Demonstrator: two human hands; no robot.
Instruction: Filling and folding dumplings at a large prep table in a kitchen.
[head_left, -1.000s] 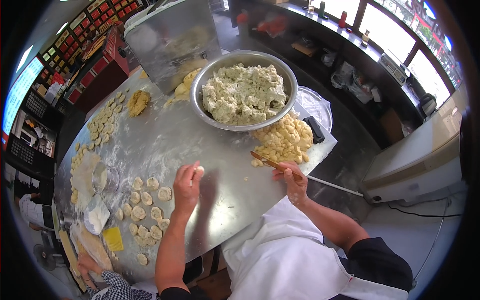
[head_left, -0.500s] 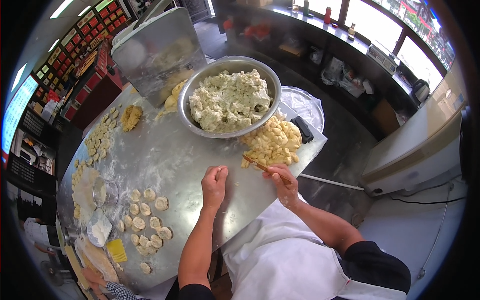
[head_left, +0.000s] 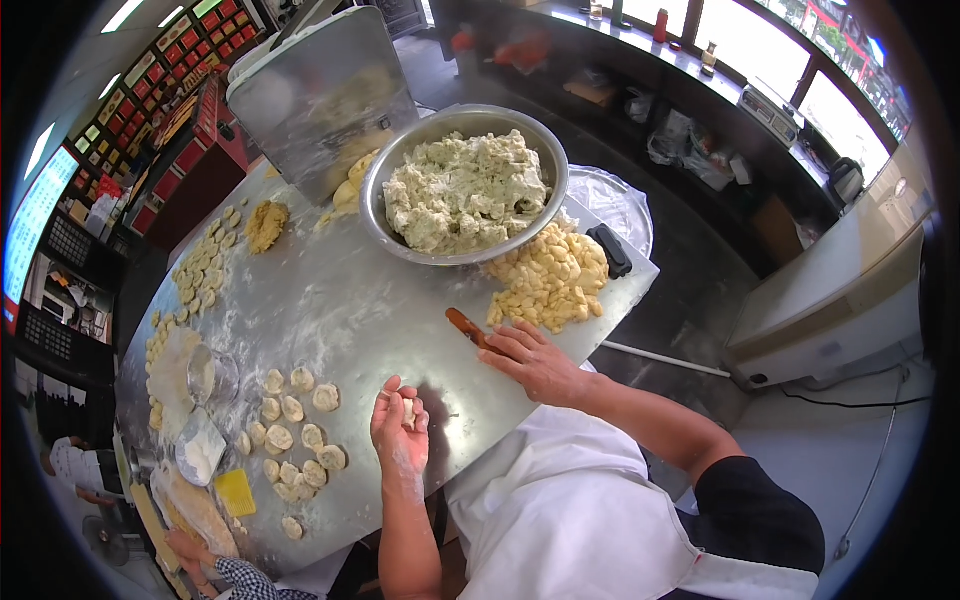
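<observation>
My left hand (head_left: 400,428) is turned palm up over the near part of the metal table, its fingers curled round a small pale lump (head_left: 409,410) that looks like dough. Palm down, my right hand (head_left: 535,364) has its thumb and fingers over the near end of a narrow brown wooden spatula (head_left: 466,326), low over the tabletop. Just beyond that hand lies a heap of yellow dough pieces (head_left: 553,278). Behind the heap stands a wide steel bowl (head_left: 374,212) of pale, green-flecked filling (head_left: 465,190).
Round filled dough pieces (head_left: 293,408) lie left of my left hand, near a yellow scraper (head_left: 235,492) and a metal cup (head_left: 212,375). A steel machine (head_left: 320,100) stands at the back. Another person's hand (head_left: 186,548) works at lower left.
My left hand has drawn nearer to me and turned palm up. My right hand has moved left with the spatula, away from the yellow dough heap, and turned palm down.
</observation>
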